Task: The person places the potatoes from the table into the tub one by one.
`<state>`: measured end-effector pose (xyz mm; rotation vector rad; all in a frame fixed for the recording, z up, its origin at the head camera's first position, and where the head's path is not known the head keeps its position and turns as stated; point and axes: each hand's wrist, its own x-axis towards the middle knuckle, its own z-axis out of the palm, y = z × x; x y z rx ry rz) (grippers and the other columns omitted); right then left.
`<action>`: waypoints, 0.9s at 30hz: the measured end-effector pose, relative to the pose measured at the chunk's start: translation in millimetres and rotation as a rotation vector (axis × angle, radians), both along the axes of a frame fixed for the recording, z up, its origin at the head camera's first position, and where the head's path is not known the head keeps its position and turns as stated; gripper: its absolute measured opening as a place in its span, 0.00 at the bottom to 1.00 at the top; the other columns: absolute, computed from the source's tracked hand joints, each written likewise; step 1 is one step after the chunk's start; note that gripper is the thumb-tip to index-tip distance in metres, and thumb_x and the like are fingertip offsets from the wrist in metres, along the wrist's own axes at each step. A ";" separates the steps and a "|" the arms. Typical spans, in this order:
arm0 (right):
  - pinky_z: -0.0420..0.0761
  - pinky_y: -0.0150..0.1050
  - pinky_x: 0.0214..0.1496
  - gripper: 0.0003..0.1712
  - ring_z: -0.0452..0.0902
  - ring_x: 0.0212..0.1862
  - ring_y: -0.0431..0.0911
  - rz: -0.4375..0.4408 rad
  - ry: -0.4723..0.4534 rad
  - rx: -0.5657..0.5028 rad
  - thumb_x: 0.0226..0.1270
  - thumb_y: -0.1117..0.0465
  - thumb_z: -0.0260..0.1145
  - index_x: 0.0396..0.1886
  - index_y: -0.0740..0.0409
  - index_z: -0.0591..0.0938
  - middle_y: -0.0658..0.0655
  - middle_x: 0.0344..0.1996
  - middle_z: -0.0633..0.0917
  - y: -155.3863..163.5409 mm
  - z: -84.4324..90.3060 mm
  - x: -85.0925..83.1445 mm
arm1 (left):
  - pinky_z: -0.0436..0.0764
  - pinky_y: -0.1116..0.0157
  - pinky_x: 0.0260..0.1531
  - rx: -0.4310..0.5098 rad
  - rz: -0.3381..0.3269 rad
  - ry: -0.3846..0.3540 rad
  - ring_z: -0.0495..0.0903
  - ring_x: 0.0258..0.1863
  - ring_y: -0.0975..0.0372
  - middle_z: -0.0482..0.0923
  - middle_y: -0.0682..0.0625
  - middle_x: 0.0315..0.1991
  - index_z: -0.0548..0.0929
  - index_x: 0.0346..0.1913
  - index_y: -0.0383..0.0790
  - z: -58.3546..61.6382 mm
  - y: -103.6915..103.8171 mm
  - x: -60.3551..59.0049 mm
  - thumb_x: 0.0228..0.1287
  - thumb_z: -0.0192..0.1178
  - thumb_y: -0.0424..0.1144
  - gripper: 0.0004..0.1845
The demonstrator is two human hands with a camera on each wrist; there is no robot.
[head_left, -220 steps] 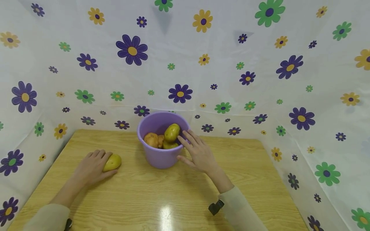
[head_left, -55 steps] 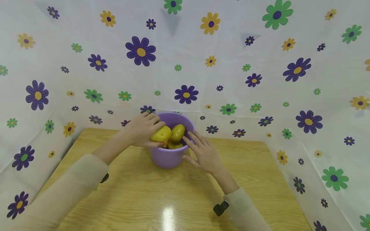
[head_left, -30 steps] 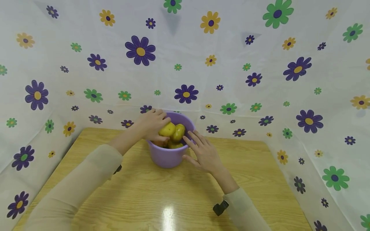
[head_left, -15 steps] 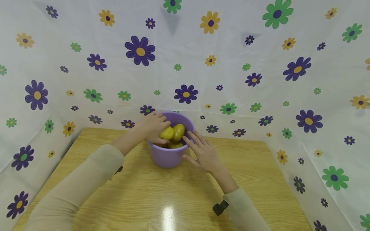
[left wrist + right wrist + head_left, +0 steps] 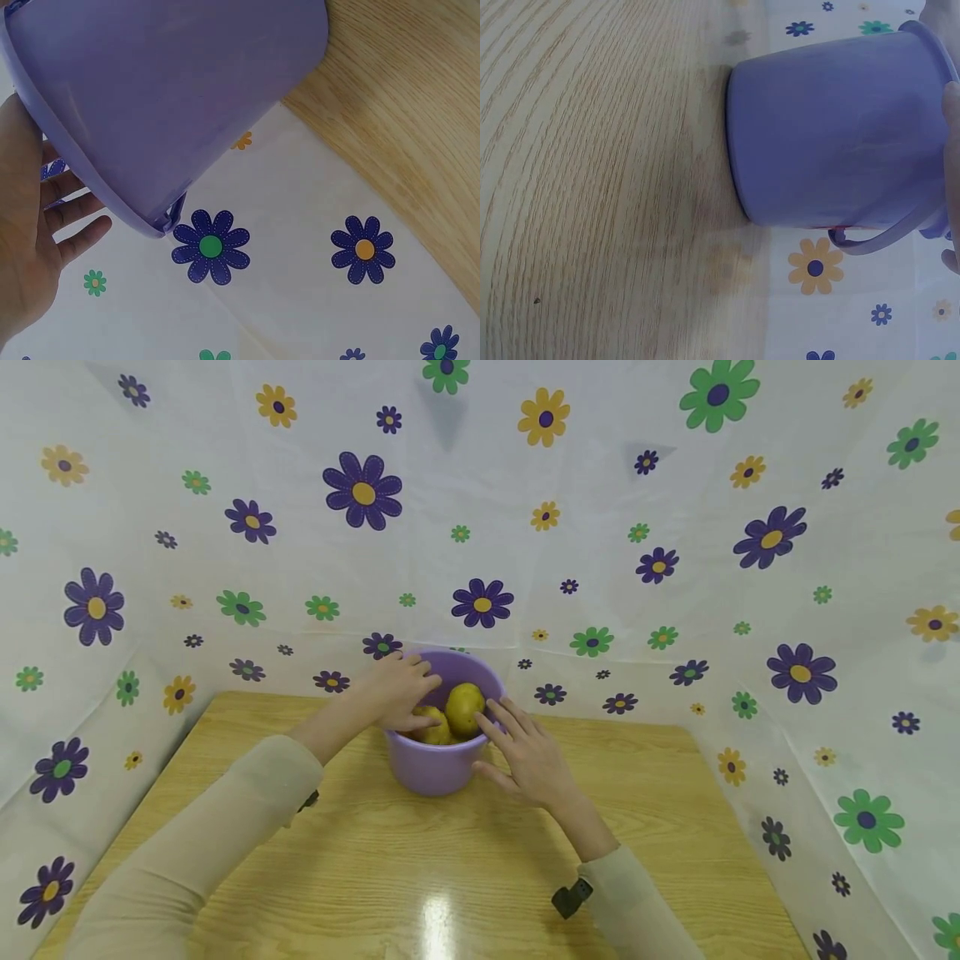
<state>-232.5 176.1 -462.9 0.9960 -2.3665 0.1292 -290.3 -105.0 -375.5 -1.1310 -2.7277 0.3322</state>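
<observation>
A purple bucket (image 5: 437, 771) stands upright on the wooden table. My left hand (image 5: 396, 692) reaches over its left rim, and in the left wrist view the fingers (image 5: 84, 238) are spread and loosely straight. Just below the left thumb, a yellow potato (image 5: 433, 727) lies inside the bucket, partly covered by the hand. Beside it on the right rests another yellow-green potato (image 5: 465, 708). My right hand (image 5: 534, 762) touches the right side of the rim with its fingers extended. The bucket's deeper contents are hidden.
The light wood table (image 5: 450, 868) extends in front of the bucket and to both sides. White cloth (image 5: 570, 477) printed with flowers surrounds its back and sides. A purple handle (image 5: 889, 238) hangs down the bucket's side.
My left hand has carried a yellow potato from the table's left into the bucket and let it go; the potato has dropped lower. My right hand has stayed at the rim.
</observation>
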 end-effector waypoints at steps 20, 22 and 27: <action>0.77 0.58 0.76 0.49 0.70 0.78 0.60 0.019 0.023 -0.006 0.81 0.25 0.32 0.76 0.54 0.75 0.63 0.75 0.77 1.7 -0.8 -1.2 | 0.86 0.46 0.57 0.069 -0.012 -0.014 0.84 0.56 0.46 0.85 0.40 0.53 0.83 0.61 0.39 -4.6 -10.2 0.4 0.71 0.59 0.68 0.35; 0.77 0.58 0.76 0.50 0.70 0.78 0.60 0.019 0.018 -0.007 0.80 0.25 0.32 0.77 0.54 0.74 0.64 0.75 0.76 2.2 -0.7 -1.5 | 0.85 0.45 0.58 0.081 -0.014 -0.009 0.84 0.57 0.46 0.85 0.40 0.53 0.83 0.61 0.38 -3.9 -12.1 1.4 0.71 0.59 0.68 0.35; 0.77 0.60 0.75 0.50 0.69 0.78 0.61 0.025 0.004 -0.005 0.80 0.24 0.32 0.77 0.55 0.74 0.65 0.75 0.76 3.0 0.8 -1.6 | 0.85 0.45 0.59 0.116 -0.009 0.004 0.84 0.57 0.46 0.86 0.40 0.53 0.83 0.60 0.39 -5.2 -17.6 3.8 0.72 0.57 0.69 0.36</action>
